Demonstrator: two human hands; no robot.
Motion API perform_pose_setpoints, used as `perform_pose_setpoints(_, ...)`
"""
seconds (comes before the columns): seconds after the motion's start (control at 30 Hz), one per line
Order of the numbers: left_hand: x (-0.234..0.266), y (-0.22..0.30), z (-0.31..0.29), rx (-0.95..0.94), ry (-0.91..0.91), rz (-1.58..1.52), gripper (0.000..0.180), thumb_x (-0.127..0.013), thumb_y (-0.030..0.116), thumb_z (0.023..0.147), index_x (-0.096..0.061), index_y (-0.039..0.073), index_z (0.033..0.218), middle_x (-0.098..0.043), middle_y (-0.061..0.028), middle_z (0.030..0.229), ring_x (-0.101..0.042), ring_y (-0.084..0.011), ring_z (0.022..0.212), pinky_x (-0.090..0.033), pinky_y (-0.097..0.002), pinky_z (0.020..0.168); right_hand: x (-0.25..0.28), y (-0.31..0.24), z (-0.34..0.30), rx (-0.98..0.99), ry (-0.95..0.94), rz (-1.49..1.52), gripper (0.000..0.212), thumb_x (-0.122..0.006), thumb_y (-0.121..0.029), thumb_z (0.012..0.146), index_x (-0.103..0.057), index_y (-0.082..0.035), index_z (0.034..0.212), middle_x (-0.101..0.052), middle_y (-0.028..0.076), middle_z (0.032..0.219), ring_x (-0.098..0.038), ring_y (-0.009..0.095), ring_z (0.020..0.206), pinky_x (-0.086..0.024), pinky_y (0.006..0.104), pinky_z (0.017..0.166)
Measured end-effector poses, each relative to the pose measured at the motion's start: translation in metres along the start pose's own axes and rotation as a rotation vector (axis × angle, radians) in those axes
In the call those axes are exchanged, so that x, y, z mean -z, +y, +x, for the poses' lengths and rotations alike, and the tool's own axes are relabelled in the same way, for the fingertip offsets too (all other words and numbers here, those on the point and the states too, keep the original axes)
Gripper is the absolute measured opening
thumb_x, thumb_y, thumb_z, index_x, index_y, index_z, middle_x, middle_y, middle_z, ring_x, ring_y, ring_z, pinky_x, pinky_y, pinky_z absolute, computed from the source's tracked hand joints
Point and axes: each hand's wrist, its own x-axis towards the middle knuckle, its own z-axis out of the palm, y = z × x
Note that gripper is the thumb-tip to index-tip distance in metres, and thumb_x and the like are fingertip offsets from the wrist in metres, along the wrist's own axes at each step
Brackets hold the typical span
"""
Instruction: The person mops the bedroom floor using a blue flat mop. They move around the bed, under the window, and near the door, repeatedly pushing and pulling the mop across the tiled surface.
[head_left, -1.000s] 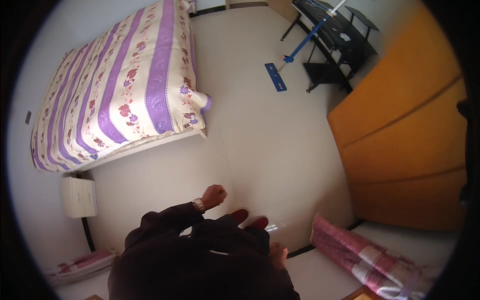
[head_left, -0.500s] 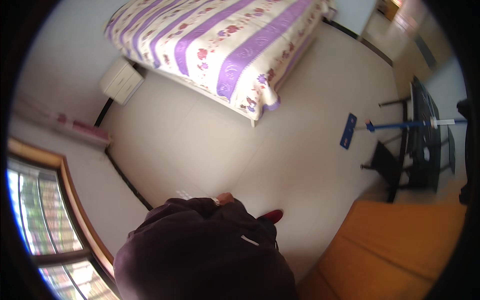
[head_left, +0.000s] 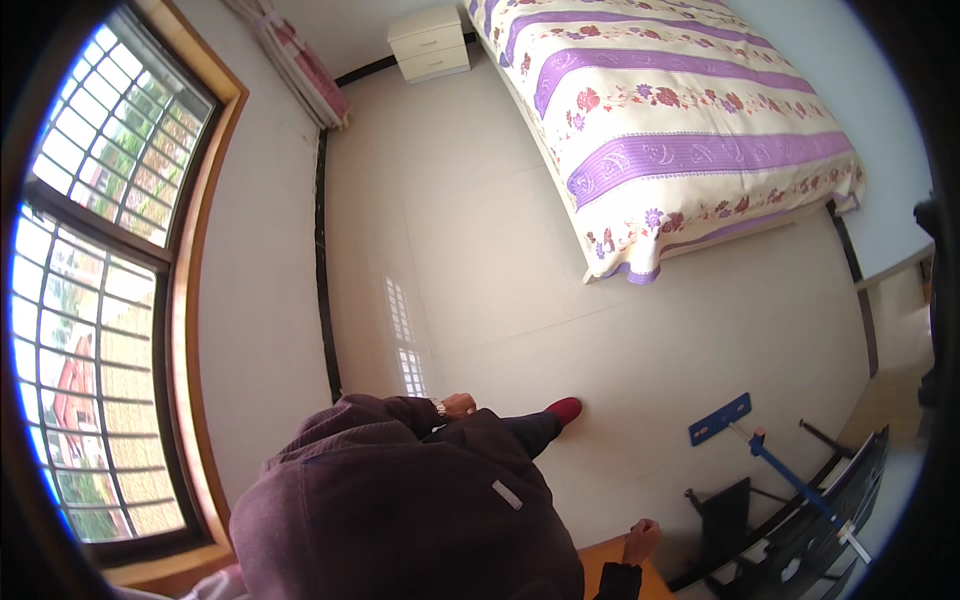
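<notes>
My left hand point(head_left: 458, 405), with a pale metal watch point(head_left: 438, 406) at its wrist, hangs in front of my dark jacket point(head_left: 400, 510). Its fingers are curled together and nothing shows in them. Lower right, my right hand point(head_left: 642, 540) is closed like a fist, also without anything visible in it. That hand appears over the edge of an orange-brown wooden surface point(head_left: 605, 555); I cannot tell if they touch. Beyond it, a flat mop with a blue head point(head_left: 720, 418) has its blue pole leaning towards dark furniture. A red shoe point(head_left: 566, 409) is on my foot, stretched forward.
A bed point(head_left: 690, 150) with a purple-striped floral cover stands far right. A cream nightstand point(head_left: 430, 45) is beside it. A barred window point(head_left: 100, 290) and a tied curtain point(head_left: 300, 75) line the left. Black furniture point(head_left: 840, 510) stands lower right on the tiled floor point(head_left: 480, 250).
My view has turned left, so the bed and mop sit further right and more of the window shows. My right hand has come into view, and the red-shod foot reaches further out.
</notes>
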Motion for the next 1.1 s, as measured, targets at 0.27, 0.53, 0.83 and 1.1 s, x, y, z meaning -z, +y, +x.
perform_pose_setpoints(0.27, -0.054, 0.108, 0.071, 0.149, 0.187, -0.210, 0.024, -0.057, 0.023, 0.081, -0.068, 0.002, 0.079, -0.066, -0.0200, 0.081, -0.064, -0.0369, 0.079, -0.051, -0.0442, 0.069, 0.114, -0.038, 0.139, 0.123, -0.129, -0.393, 0.015, -0.053, -0.015, 0.083, -0.060, -0.002, 0.080, -0.061, 0.015, 0.070, -0.061, 0.031, 0.069, -0.048, 0.0415, 0.064)
perform_pose_setpoints(0.53, -0.099, 0.167, 0.087, 0.292, 0.283, -0.407, 0.019, -0.061, 0.017, 0.075, -0.071, 0.004, 0.084, -0.069, -0.0168, 0.086, -0.066, -0.0315, 0.080, -0.052, -0.0399, 0.072, 0.196, 0.047, 0.265, 0.096, 0.187, -0.898, 0.015, -0.054, -0.022, 0.081, -0.062, -0.011, 0.084, -0.061, 0.013, 0.083, -0.059, 0.033, 0.076, -0.044, 0.0475, 0.063)
perform_pose_setpoints(0.83, -0.243, 0.256, 0.088, 0.617, 0.622, -0.641, 0.022, -0.065, 0.023, 0.071, -0.072, 0.004, 0.080, -0.069, -0.0166, 0.079, -0.067, -0.0294, 0.074, -0.052, -0.0378, 0.068, 0.312, 0.243, 0.449, 0.044, -0.199, -1.468, 0.051, -0.041, -0.053, 0.091, -0.053, -0.014, 0.120, -0.045, 0.014, 0.131, -0.044, 0.032, 0.117, -0.041, 0.0475, 0.090)
perform_pose_setpoints(1.1, -0.334, 0.329, 0.046, 0.749, 0.662, -0.600, 0.024, -0.064, 0.025, 0.072, -0.072, 0.005, 0.084, -0.069, -0.0170, 0.081, -0.067, -0.0299, 0.077, -0.052, -0.0382, 0.074, 0.385, 0.334, 0.435, 0.504, -0.443, -1.378, 0.053, -0.059, -0.035, 0.082, -0.053, -0.002, 0.124, -0.061, 0.020, 0.108, -0.062, 0.037, 0.087, -0.052, 0.0425, 0.080)
